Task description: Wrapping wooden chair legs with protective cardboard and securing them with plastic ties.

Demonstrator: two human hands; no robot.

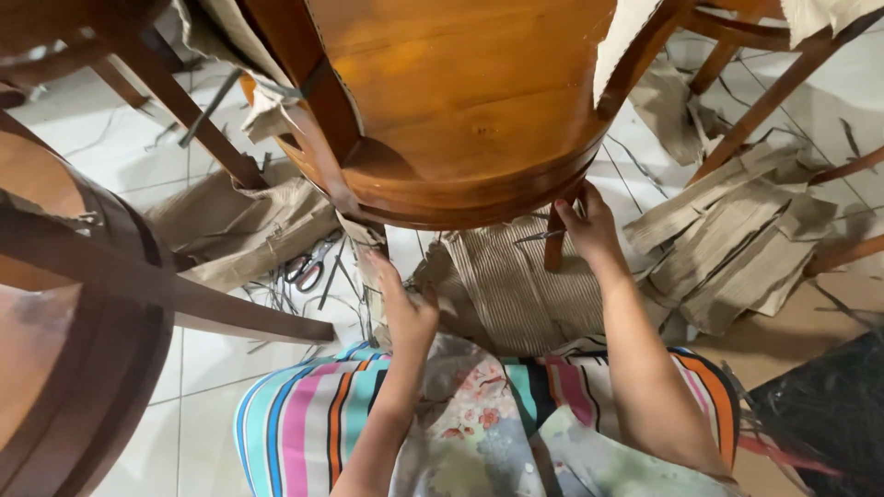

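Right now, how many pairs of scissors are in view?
1: the scissors lie on the floor tiles beside the crumpled cardboard, ahead of the left hand. More may be hidden under the cardboard scraps.

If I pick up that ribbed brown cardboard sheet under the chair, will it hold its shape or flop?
The corrugated cardboard sheet would probably bend along its ribs, since it already drapes unevenly on the floor. It looks thin, so likely light for its size. Torn strips nearby suggest it rips easily. The right hand grips the wooden chair above it.
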